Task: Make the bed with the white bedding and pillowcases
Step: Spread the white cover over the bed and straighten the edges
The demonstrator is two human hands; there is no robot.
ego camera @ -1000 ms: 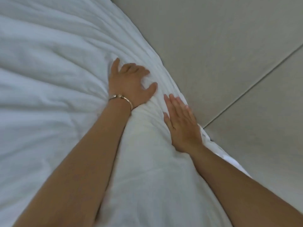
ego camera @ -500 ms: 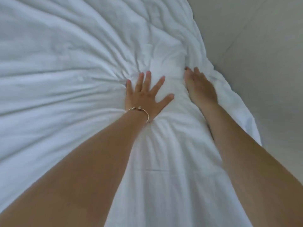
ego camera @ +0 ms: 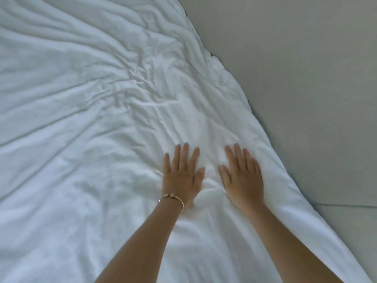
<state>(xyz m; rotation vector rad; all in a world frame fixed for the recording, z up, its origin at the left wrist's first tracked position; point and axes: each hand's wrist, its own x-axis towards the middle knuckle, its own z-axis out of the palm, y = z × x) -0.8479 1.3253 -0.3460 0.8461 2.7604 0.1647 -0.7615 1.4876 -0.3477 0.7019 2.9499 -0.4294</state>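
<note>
The white bedding (ego camera: pixel 85 123) covers the bed and fills most of the view, creased with long folds running across it. My left hand (ego camera: pixel 181 176), with a thin bracelet at the wrist, lies flat on the bedding with its fingers straight and spread. My right hand (ego camera: pixel 243 178) lies flat beside it, a short gap apart, fingers straight, close to the bedding's right edge. Neither hand holds any cloth. No pillowcase is in view.
A grey tiled floor (ego camera: pixel 306 88) runs along the right side of the bed, with a tile joint near the lower right. The bedding's edge (ego camera: pixel 263 127) curves down toward the floor there.
Both hands have slid back toward me over the bedding and now lie flat side by side. The right hand, earlier at the cloth's edge, is flat on top. The view has widened.
</note>
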